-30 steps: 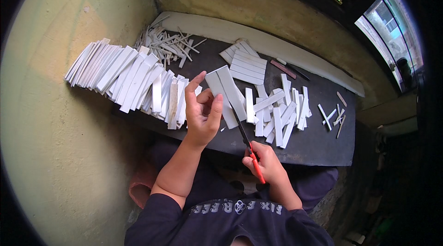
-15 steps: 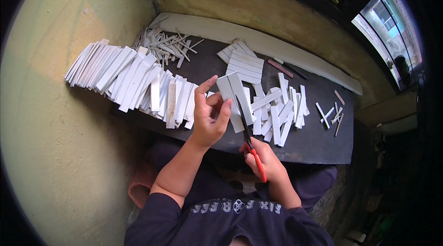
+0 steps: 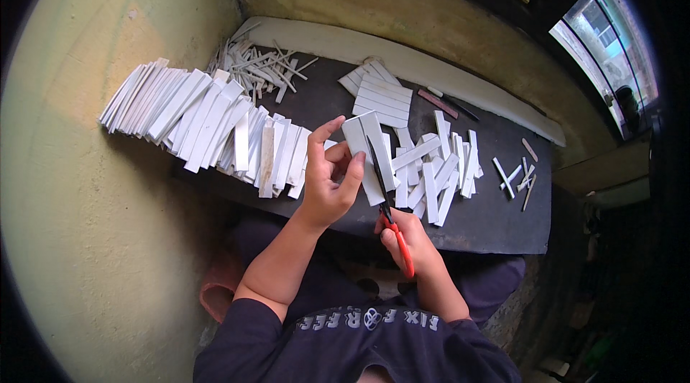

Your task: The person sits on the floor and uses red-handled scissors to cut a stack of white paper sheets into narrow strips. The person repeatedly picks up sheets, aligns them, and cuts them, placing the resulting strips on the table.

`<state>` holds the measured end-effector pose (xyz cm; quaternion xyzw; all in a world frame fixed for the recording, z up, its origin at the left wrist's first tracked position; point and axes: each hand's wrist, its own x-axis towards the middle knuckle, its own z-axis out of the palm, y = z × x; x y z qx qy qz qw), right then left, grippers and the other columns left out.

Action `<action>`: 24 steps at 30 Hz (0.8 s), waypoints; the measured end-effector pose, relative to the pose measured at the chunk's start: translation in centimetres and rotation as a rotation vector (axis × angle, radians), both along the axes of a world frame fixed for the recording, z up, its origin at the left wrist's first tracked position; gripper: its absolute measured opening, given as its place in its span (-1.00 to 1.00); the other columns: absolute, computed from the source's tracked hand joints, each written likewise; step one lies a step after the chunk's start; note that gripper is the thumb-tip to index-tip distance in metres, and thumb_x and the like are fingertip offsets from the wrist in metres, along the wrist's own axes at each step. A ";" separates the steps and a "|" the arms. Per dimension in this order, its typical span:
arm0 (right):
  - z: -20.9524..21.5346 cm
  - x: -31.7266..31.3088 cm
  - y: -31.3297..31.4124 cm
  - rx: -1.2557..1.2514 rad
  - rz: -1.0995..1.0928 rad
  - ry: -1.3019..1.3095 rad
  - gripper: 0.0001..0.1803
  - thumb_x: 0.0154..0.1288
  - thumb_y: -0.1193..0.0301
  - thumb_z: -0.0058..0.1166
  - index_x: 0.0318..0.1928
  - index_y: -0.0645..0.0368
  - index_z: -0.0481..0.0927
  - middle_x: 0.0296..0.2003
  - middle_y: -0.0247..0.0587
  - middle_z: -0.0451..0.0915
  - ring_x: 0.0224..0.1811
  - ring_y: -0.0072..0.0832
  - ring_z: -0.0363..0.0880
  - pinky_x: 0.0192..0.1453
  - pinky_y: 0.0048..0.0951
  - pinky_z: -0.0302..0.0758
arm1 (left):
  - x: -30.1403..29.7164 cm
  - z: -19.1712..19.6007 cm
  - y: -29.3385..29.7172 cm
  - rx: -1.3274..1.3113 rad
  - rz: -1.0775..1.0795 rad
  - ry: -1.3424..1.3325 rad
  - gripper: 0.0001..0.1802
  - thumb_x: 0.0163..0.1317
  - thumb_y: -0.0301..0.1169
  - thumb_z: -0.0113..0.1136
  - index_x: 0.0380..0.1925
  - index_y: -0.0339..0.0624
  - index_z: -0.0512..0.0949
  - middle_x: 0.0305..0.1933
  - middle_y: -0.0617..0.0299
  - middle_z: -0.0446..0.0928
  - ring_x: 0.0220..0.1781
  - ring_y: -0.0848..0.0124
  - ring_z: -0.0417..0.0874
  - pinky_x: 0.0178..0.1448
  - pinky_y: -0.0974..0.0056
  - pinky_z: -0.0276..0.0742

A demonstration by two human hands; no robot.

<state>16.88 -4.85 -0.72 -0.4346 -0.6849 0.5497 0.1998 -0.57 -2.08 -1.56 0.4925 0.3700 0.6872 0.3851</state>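
My left hand (image 3: 332, 180) pinches a white rectangular sheet piece (image 3: 361, 144) by its left edge, thumb in front and fingers behind. My right hand (image 3: 412, 239) grips red-handled scissors (image 3: 403, 245). Their dark blades run up into the white piece from its lower end, along a lengthwise cut. To the right of the blades a strip of the piece splays away, still joined near the top. Just beyond, many loose white strips (image 3: 447, 181) lie in a heap on the dark table (image 3: 496, 228).
A long row of stacked white strips (image 3: 187, 117) stands at the left, by the wall. Behind it are thin offcuts (image 3: 262, 66). Lined white sheets (image 3: 382, 100) lie at the back, beside a reddish stick (image 3: 438, 105) and a dark pen-like rod (image 3: 463, 111). Scattered slivers (image 3: 510, 178) are at right.
The slit in the white piece has opened a little wider, with the right strip leaning away. Both hands and the scissors have shifted only slightly.
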 end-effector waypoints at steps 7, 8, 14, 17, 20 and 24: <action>-1.1 0.0 -0.1 -0.012 -0.034 0.068 -0.62 0.14 0.21 0.09 -0.53 0.29 0.36 -0.73 -0.24 0.26 -0.63 -0.51 0.18 -0.52 -0.44 0.25 | -0.1 0.0 0.0 -0.002 -0.003 0.011 -0.44 0.22 -0.57 -0.08 0.20 -0.22 -0.03 -0.26 0.07 0.53 -0.49 0.67 0.44 -0.46 0.58 0.32; -1.3 0.0 -0.1 -0.012 -0.041 0.067 -0.61 0.15 0.20 0.09 -0.53 0.29 0.36 -0.74 -0.24 0.24 -0.64 -0.52 0.17 -0.53 -0.44 0.24 | -0.1 0.0 0.0 0.007 0.005 0.012 -0.44 0.22 -0.57 -0.08 0.20 -0.22 -0.03 -0.26 0.07 0.53 -0.48 0.67 0.44 -0.46 0.59 0.31; -1.4 -0.3 0.0 0.103 -0.058 0.033 -0.58 0.13 0.19 0.12 -0.56 0.31 0.36 -0.76 -0.17 0.24 -0.67 -0.44 0.16 -0.55 -0.42 0.24 | -0.1 0.2 0.0 -0.008 0.005 -0.007 -0.44 0.23 -0.57 -0.08 0.19 -0.23 -0.02 -0.24 0.05 0.53 -0.45 0.67 0.45 -0.42 0.59 0.32; -1.6 -0.5 -0.1 0.115 -0.075 0.036 -0.58 0.12 0.19 0.14 -0.57 0.31 0.36 -0.76 -0.15 0.24 -0.69 -0.40 0.16 -0.56 -0.42 0.24 | -0.1 0.1 0.1 0.011 0.016 -0.006 -0.44 0.22 -0.57 -0.08 0.19 -0.24 -0.02 -0.22 0.04 0.53 -0.44 0.67 0.45 -0.41 0.60 0.31; -1.5 -0.6 -0.1 0.128 -0.079 0.020 -0.57 0.11 0.20 0.15 -0.59 0.31 0.35 -0.77 -0.15 0.24 -0.70 -0.41 0.16 -0.58 -0.41 0.22 | -0.1 -0.2 0.3 0.033 0.032 -0.004 -0.44 0.23 -0.57 -0.08 0.19 -0.24 -0.03 -0.22 0.04 0.54 -0.45 0.67 0.44 -0.42 0.60 0.31; -2.0 -0.7 0.0 0.163 -0.086 -0.008 -0.55 0.11 0.19 0.17 -0.62 0.30 0.32 -0.77 -0.14 0.24 -0.71 -0.41 0.14 -0.59 -0.41 0.20 | -0.4 -0.3 0.2 0.002 0.005 0.003 -0.45 0.23 -0.57 -0.09 0.19 -0.24 -0.03 -0.25 0.06 0.54 -0.45 0.68 0.44 -0.41 0.60 0.30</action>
